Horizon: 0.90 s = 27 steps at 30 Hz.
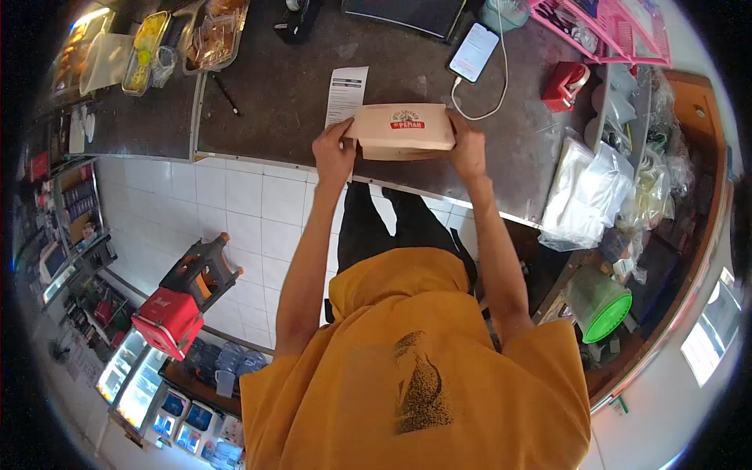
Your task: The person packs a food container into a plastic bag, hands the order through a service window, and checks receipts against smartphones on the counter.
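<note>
A cardboard food box (pixel 404 141) with a red and black printed logo is at the front edge of the dark counter. My left hand (pixel 334 153) grips its left end, and my right hand (pixel 468 146) grips its right end. The side of the box toward me shows a gap under the top flap; what is inside is hidden. Just behind the box's left end lies a printed paper slip (pixel 347 90), partly covered by the box and my left fingers.
A phone (pixel 474 53) with a white cable lies behind the box. On the right are a red tape dispenser (pixel 565 86), a pink basket (pixel 601 30) and clear plastic bags (pixel 583 192). Food trays (pixel 146 51) and a pen (pixel 226 95) are at the left. Below stands a red box (pixel 168 321).
</note>
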{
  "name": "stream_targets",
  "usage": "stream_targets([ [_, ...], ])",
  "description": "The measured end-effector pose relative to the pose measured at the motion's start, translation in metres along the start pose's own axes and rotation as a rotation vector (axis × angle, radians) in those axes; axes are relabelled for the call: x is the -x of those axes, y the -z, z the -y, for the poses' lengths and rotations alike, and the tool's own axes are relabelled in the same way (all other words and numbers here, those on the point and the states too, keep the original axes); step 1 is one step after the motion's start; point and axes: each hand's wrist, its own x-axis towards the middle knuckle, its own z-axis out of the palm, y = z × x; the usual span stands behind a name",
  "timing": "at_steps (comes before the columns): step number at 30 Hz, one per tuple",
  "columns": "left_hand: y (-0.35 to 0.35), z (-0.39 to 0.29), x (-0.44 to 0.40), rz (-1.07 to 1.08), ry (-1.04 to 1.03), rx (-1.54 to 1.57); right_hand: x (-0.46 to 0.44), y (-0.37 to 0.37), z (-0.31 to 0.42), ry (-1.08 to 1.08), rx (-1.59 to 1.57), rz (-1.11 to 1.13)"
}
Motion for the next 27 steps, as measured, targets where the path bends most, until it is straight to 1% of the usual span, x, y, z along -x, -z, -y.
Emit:
stream_targets([
  [1,-0.008,0.004,0.007,-0.03,0.05,0.051,0.004,-0.009,0.0,-0.051,-0.052,-0.03],
  [2,-0.017,0.002,0.01,-0.109,0.092,0.048,0.004,-0.013,0.005,-0.003,-0.104,-0.122],
  [5,-0.031,-0.005,0.018,-0.144,0.425,0.339,0.007,-0.003,0.014,-0.233,-0.187,-0.088],
  [6,-0.029,-0.019,0.015,-0.191,0.385,0.338,0.007,0.004,0.022,-0.262,-0.177,-0.07],
  [8,-0.046,-0.004,0.022,-0.234,0.317,0.337,0.002,0.015,0.033,-0.314,-0.158,-0.037],
  [9,-0.049,-0.004,0.021,-0.254,0.28,0.336,0.005,0.008,0.021,-0.25,-0.144,-0.056],
  [10,-0.052,-0.006,0.025,-0.234,0.315,0.355,0.011,-0.003,0.003,-0.188,-0.13,-0.078],
  [11,-0.051,-0.008,0.026,-0.232,0.298,0.321,0.009,-0.004,0.007,-0.126,-0.117,-0.102],
  [12,-0.049,-0.009,0.026,-0.228,0.28,0.287,0.012,-0.002,0.01,-0.121,-0.169,-0.118],
  [13,-0.048,-0.01,0.025,-0.221,0.264,0.253,0.013,0.001,0.011,-0.162,-0.183,-0.081],
  [14,-0.048,-0.012,0.024,-0.238,0.268,0.311,0.015,0.004,0.013,-0.208,-0.196,-0.045],
  [15,-0.046,-0.014,0.027,-0.189,0.305,0.314,0.017,0.006,0.013,-0.256,-0.207,-0.008],
  [17,-0.039,-0.023,0.033,-0.093,0.374,0.322,0.026,0.002,-0.004,-0.182,-0.25,0.038],
  [18,-0.042,-0.016,0.038,-0.082,0.372,0.341,0.027,0.001,-0.012,-0.144,-0.271,0.058],
  [20,-0.039,-0.011,0.044,-0.056,0.367,0.381,0.031,0.003,-0.023,-0.234,-0.4,0.138],
  [21,-0.034,-0.01,0.043,-0.013,0.424,0.552,0.032,0.005,-0.025,-0.278,-0.465,0.178],
  [23,-0.024,-0.011,0.038,0.074,0.536,0.892,0.03,0.013,-0.026,-0.427,-0.909,0.187],
  [24,-0.025,-0.01,0.039,0.082,0.545,0.873,0.03,0.018,-0.022,-0.502,-1.131,0.187],
  [27,-0.027,-0.009,0.035,0.109,0.548,0.766,0.025,0.027,-0.001,-0.594,-0.957,0.18],
])
